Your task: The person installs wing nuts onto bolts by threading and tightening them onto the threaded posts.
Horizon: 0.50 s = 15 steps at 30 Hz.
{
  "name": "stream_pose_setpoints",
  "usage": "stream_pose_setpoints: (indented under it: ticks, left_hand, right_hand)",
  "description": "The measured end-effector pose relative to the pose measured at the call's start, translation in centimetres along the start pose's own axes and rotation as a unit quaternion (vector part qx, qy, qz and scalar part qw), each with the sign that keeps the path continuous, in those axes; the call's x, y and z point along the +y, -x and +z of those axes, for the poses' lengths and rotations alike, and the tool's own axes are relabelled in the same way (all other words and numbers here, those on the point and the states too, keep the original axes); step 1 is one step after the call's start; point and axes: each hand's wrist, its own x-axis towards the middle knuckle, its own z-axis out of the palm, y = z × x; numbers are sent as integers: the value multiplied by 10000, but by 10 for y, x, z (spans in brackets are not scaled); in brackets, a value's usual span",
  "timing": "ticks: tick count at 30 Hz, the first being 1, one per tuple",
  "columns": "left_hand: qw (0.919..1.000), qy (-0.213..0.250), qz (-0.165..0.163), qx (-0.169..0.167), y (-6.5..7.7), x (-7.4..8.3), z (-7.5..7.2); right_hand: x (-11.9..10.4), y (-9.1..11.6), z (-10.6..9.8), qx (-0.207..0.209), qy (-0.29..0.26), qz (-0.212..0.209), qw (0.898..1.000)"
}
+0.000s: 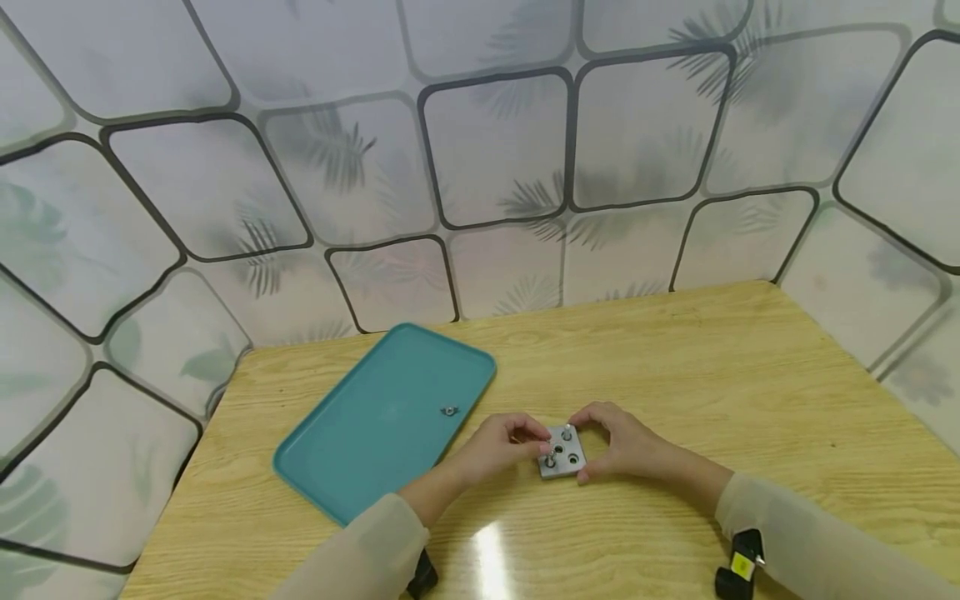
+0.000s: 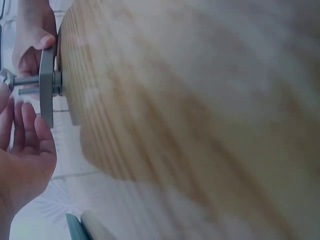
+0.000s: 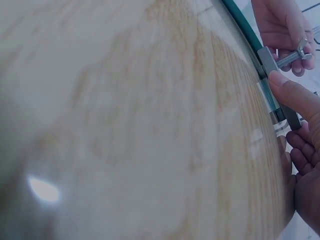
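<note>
A small square metal plate [image 1: 561,468] with holes lies on the table, two bolts standing up through it. My right hand [image 1: 630,443] grips the plate's right side, thumb at the near corner and fingers at the far one. From the left, my left hand [image 1: 498,450] pinches at the top of the nearer bolt, where a wing nut [image 3: 303,50] sits on the threaded end. The other bolt [image 1: 567,432] stands near the plate's far edge. In the left wrist view, bolt heads [image 2: 57,82] show beneath the plate.
A teal tray [image 1: 375,425] lies left of the plate, tilted across the table. One loose wing nut [image 1: 449,411] rests near its right edge. The wooden table [image 1: 712,367] ends at a patterned wall covering [image 1: 495,150] behind.
</note>
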Motion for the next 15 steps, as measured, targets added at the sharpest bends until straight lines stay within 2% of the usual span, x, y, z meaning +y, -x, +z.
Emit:
stream_pose_setpoints:
  ticks: [4,6,10,15]
  left_hand:
    - [9995,72,-70,309,0,1,2]
    - [9993,130,-95,350,0,0,1]
    - [9994,316,-51,125,0,-1,0]
    - [9971,655,-182,-331,0,-2,-2]
  right_hand:
    - [0,0,0,7,27,-18,10000]
    - [0,0,0,24,55,-31,10000]
    - [1,0,0,45,67,-13,10000]
    - [0,0,0,45,31,-22,10000]
